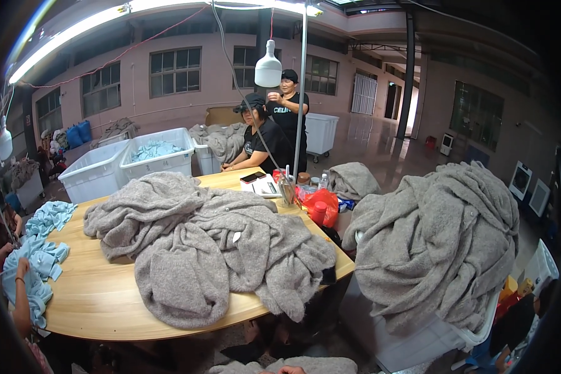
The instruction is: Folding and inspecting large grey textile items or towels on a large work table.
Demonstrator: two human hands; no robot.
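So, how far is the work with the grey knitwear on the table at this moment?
Nothing looks finished: no folded or stacked grey piece is visible. In hand: a hand barely shows at the lower edge on a grey garment; its grip is unclear. Left: the rumpled grey pile on the wooden table and the heaped white bin beside it.

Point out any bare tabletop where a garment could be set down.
Bare wood on the table lies between the grey sweater pile and the light blue garments at the left edge. The far right corner is crowded: notebook, bottles, red bag.
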